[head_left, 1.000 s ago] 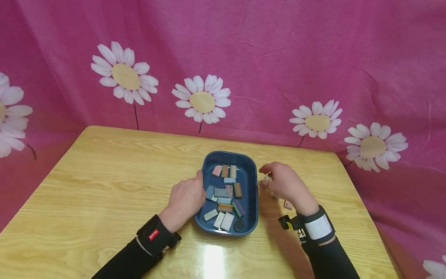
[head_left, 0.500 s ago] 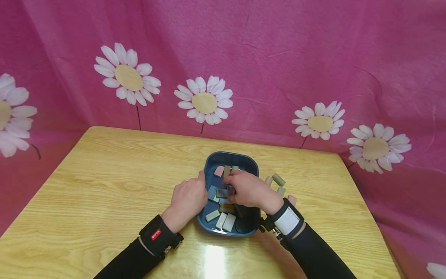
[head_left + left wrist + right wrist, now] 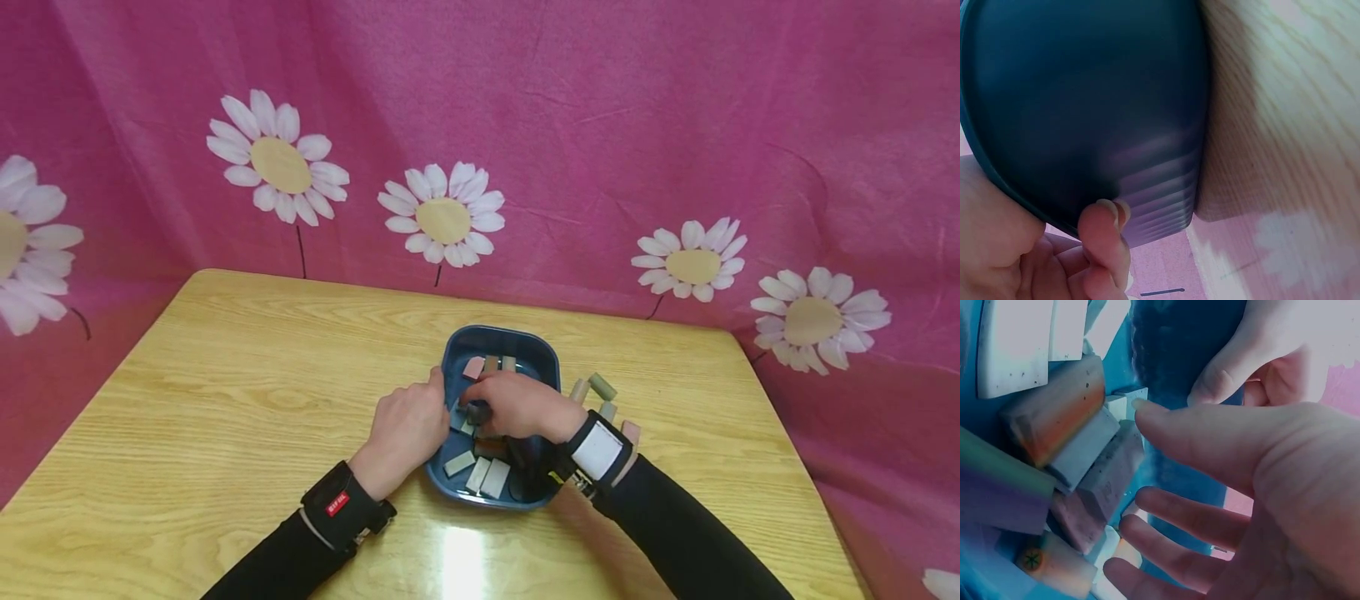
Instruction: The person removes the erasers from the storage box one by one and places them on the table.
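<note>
Head view, and it's the left hand [image 3: 405, 429] pinching the rim of the blue tub [image 3: 537, 357], which sits on the table [image 3: 300, 375] with small blocks [image 3: 495, 479] inside. Over those blocks, the right hand [image 3: 521, 406] has its grip spread wide, holding nothing; a green block [image 3: 602, 387] lies outside, to the right.

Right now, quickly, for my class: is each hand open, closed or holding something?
Left hand: closed, holding the side of the blue tub.
Right hand: open over the blocks, holding nothing.
</note>
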`<action>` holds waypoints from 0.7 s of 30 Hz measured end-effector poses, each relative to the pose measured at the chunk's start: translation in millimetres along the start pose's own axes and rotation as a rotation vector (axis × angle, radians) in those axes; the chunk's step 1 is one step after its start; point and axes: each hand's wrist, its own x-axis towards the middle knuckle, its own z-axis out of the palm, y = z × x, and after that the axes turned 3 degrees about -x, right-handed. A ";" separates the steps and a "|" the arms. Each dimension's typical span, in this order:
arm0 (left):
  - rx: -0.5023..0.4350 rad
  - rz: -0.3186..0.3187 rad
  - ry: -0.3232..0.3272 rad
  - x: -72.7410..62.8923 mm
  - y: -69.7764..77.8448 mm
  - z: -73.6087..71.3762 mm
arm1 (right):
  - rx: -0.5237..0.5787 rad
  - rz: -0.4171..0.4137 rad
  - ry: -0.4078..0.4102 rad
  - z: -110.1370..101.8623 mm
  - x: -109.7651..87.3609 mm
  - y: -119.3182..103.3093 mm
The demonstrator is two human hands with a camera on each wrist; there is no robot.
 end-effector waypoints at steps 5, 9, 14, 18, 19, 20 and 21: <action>0.002 -0.007 -0.009 0.0 -0.2 -0.3 | 0.003 0.027 -0.016 1.0 4.0 3.2; 0.005 -0.004 0.001 -0.1 -0.8 0.3 | -0.021 0.014 0.013 1.9 8.0 4.6; 0.009 0.008 0.020 0.1 -0.9 1.5 | -0.028 0.013 0.031 2.4 12.1 4.5; 0.011 0.006 0.014 -0.1 -0.5 1.3 | -0.023 0.028 0.029 3.2 14.5 4.3; 0.013 0.004 0.012 -0.1 -0.4 1.2 | -0.024 0.026 0.032 3.4 15.0 4.1; 0.013 0.003 0.009 0.0 -0.2 1.0 | -0.029 0.023 0.034 4.1 15.6 4.3; 0.014 0.003 0.009 0.0 -0.2 0.7 | -0.034 0.017 0.038 4.6 16.1 4.2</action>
